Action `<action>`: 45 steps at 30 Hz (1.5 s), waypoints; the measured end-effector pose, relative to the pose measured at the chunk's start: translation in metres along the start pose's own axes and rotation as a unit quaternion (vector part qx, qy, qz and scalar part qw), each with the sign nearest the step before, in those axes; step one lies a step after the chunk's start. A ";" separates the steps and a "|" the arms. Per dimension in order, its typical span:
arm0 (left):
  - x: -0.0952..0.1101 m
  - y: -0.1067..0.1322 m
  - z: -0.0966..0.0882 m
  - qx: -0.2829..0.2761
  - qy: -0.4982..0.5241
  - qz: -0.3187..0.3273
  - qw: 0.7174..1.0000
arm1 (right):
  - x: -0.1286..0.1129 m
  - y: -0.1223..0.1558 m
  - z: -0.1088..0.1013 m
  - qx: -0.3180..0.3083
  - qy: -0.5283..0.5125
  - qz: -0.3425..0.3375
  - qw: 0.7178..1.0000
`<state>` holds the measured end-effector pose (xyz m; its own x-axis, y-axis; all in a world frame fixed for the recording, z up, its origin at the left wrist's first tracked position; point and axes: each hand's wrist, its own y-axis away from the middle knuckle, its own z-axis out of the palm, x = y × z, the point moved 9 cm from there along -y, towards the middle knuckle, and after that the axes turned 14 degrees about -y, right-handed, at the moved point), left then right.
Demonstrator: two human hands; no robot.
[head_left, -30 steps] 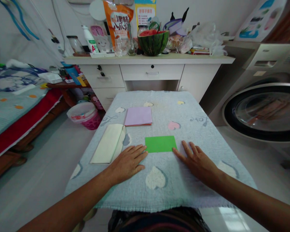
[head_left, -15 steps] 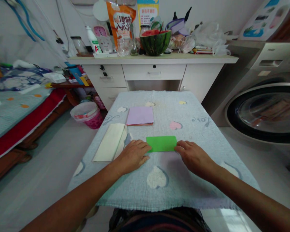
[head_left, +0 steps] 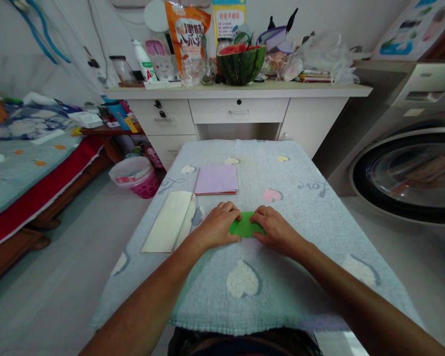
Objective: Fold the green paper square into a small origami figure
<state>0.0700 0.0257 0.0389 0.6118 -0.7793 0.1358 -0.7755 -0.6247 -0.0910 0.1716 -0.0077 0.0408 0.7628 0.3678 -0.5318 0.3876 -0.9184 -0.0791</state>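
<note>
While left hand (head_left: pixel 218 225) holds green paper (head_left: pixel 245 226) | right hand (head_left: pixel 277 228) holds opposite end

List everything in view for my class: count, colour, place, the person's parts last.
green paper: 1, green, between the grips
paper stack: 1, lilac over red, beyond the green paper
folded sheet: 1, cream, left on the tablecloth
tablecloth: 1, pale blue, centre
bin: 1, pink, floor left
bed: 1, blue and red, far left
cabinet: 1, white, back
watermelon: 1, green and red, on cabinet
pouch: 1, orange, on cabinet
bottle: 1, white and green, on cabinet
smaller clutter: uncounted, mixed, on cabinet
washing machine: 1, grey, right
jug: 1, white, above washing machine
left grip: 1, bare, green paper's left end
right grip: 1, bare, its right end
</note>
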 end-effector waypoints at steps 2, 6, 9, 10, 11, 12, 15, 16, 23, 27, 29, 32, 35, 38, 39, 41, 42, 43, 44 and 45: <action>0.000 0.002 0.002 0.000 0.010 0.002 1.000 | 0.007 0.001 -0.004 -0.009 0.000 0.003 1.000; 0.002 0.006 0.003 0.002 0.034 0.010 0.999 | 0.016 0.002 -0.003 -0.034 -0.005 0.002 0.999; 0.002 0.008 -0.002 0.025 0.051 0.012 0.998 | 0.016 0.004 -0.001 -0.029 -0.022 -0.008 0.999; 0.002 0.009 -0.004 0.036 0.056 0.011 0.998 | 0.016 0.005 -0.001 -0.024 -0.030 -0.014 0.999; 0.000 0.010 -0.006 0.046 0.060 0.009 0.997 | 0.016 0.006 -0.001 -0.018 -0.037 -0.019 0.999; -0.001 0.010 -0.008 0.055 0.062 0.006 0.996 | 0.016 0.006 -0.002 -0.010 -0.041 -0.020 0.999; -0.008 0.012 -0.008 0.075 0.060 -0.007 0.995 | 0.021 0.008 -0.003 0.019 -0.041 -0.015 0.999; -0.011 0.012 -0.007 0.075 0.058 -0.011 0.995 | 0.022 0.008 -0.002 0.024 -0.042 -0.014 0.999; -0.021 0.014 0.008 0.062 0.081 -0.037 0.994 | 0.018 0.008 -0.001 0.037 -0.080 -0.045 0.995; -0.025 0.014 0.002 0.081 0.149 -0.073 0.983 | 0.020 0.010 -0.006 0.071 -0.082 -0.049 0.993; -0.028 0.014 -0.003 0.099 0.180 -0.095 0.974 | 0.022 0.010 -0.009 0.092 -0.076 -0.047 0.992; -0.032 0.016 -0.010 0.119 0.215 -0.107 0.963 | 0.021 0.010 -0.015 0.109 -0.075 -0.053 0.990; -0.035 0.018 -0.013 0.128 0.231 -0.097 0.960 | 0.014 0.012 -0.026 0.146 -0.085 -0.080 0.982; -0.032 0.018 -0.017 0.129 0.201 -0.057 0.969 | 0.006 0.020 -0.043 0.201 -0.094 -0.105 0.969; -0.029 0.018 -0.019 0.130 0.186 -0.045 0.973 | 0.004 0.023 -0.047 0.218 -0.095 -0.110 0.965; -0.025 0.018 -0.023 0.142 0.149 -0.029 0.978 | 0.000 0.029 -0.056 0.251 -0.093 -0.119 0.956; -0.023 0.019 -0.027 0.155 0.127 -0.026 0.979 | -0.002 0.032 -0.058 0.265 -0.090 -0.123 0.952; -0.021 0.020 -0.032 0.172 0.102 -0.023 0.980 | -0.002 0.033 -0.060 0.276 -0.086 -0.126 0.949; -0.019 0.021 -0.037 0.193 0.076 -0.021 0.978 | -0.002 0.034 -0.061 0.285 -0.081 -0.125 0.947; -0.018 0.023 -0.042 0.215 0.049 -0.020 0.975 | 0.000 0.034 -0.060 0.289 -0.073 -0.120 0.947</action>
<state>0.0342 0.0276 0.0762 0.6051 -0.7591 0.2401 -0.6017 -0.6335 -0.4865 0.2154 -0.0303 0.0890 0.5929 0.5901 -0.5480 0.1599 -0.7532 -0.6380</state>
